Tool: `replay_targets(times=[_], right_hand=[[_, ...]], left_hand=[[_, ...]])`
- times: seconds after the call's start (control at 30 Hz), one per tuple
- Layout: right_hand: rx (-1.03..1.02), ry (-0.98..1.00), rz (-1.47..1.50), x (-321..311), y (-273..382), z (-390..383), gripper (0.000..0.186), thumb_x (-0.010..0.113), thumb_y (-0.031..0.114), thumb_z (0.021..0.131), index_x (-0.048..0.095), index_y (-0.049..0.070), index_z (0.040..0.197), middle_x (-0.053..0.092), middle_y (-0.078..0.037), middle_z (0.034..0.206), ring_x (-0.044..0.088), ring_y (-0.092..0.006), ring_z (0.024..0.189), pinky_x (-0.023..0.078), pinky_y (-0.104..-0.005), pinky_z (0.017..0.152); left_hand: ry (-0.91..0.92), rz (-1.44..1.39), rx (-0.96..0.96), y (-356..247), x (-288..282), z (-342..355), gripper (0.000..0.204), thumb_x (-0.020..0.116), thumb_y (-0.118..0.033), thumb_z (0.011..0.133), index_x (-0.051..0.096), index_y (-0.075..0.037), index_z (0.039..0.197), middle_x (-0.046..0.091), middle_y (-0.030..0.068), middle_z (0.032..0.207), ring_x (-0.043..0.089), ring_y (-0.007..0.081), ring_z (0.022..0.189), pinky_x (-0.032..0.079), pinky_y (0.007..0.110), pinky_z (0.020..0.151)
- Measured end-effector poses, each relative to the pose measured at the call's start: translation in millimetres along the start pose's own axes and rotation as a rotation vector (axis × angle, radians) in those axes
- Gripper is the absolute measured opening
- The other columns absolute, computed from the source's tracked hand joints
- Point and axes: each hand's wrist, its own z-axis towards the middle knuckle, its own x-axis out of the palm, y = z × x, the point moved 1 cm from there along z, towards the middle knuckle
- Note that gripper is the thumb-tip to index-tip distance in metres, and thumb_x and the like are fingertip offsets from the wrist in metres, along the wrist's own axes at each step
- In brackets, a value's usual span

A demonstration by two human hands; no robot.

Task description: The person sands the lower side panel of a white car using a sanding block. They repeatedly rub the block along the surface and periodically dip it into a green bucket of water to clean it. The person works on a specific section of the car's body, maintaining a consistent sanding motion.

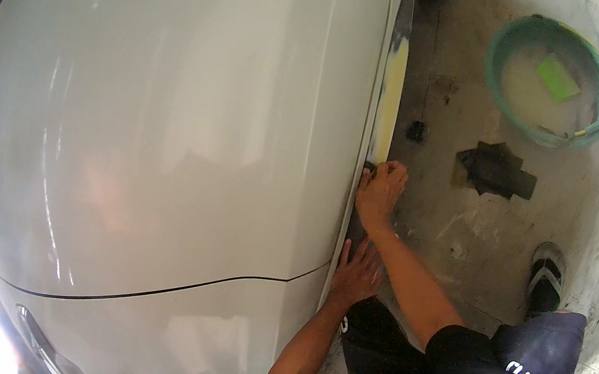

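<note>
My right hand (pixel 381 194) has its fingers bent over a small dark piece that looks like sandpaper (pixel 370 167), pressed against the sill at the lower edge of a pale car body panel (pixel 167 125). It sits at the near end of a yellowish filler patch (pixel 391 99) on that sill; my fingers hide most of the piece. Closer to me, my left hand (pixel 357 274) lies with its fingers spread on the dark lower part of the sill and holds nothing.
A green bucket (pixel 493 85) of cloudy water with a bright green block (pixel 558 78) in it stands at the far right. Several dark sheets (pixel 494 169) lie overlapped on the concrete floor (pixel 432 201). My sandalled foot (pixel 547 272) is at the right, and a door handle (pixel 40 340) is at lower left.
</note>
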Motion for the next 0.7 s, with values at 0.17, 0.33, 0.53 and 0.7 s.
replay_targets(times=[0.17,0.33,0.53,0.7], right_hand=[[-0.083,-0.205,0.104,7,-2,1,0.028,0.064,0.009,0.084,0.054,-0.010,0.103,0.044,-0.025,0.109,0.043,-0.0391,0.103,0.036,-0.0487,0.090],[-0.025,-0.125,0.032,12,-5,11,0.026,0.066,0.008,0.081,0.057,-0.006,0.102,0.045,-0.024,0.111,0.044,-0.0386,0.106,0.039,-0.0482,0.088],[0.056,-0.073,0.098,13,-13,14,0.030,0.066,0.010,0.081,0.058,-0.005,0.106,0.045,-0.023,0.112,0.044,-0.0386,0.107,0.040,-0.0481,0.089],[-0.014,-0.048,0.037,12,-10,18,0.028,0.067,0.010,0.081,0.058,-0.005,0.104,0.046,-0.022,0.111,0.046,-0.0369,0.105,0.041,-0.0470,0.087]], left_hand=[[0.135,0.053,-0.021,3,-2,1,0.045,0.057,-0.030,0.085,0.056,-0.014,0.128,0.043,0.0082,0.141,0.028,0.0303,0.140,0.013,0.063,0.112],[0.124,0.016,-0.014,7,-4,12,0.048,0.055,-0.032,0.086,0.054,-0.015,0.130,0.042,0.0083,0.142,0.028,0.0308,0.140,0.012,0.063,0.112],[0.210,0.083,-0.007,9,-4,18,0.051,0.055,-0.034,0.086,0.051,-0.014,0.133,0.041,0.0082,0.142,0.026,0.0302,0.140,0.010,0.064,0.113],[0.126,-0.006,0.002,15,-4,30,0.051,0.057,-0.033,0.084,0.053,-0.014,0.130,0.043,0.0080,0.139,0.025,0.0301,0.141,0.010,0.065,0.112]])
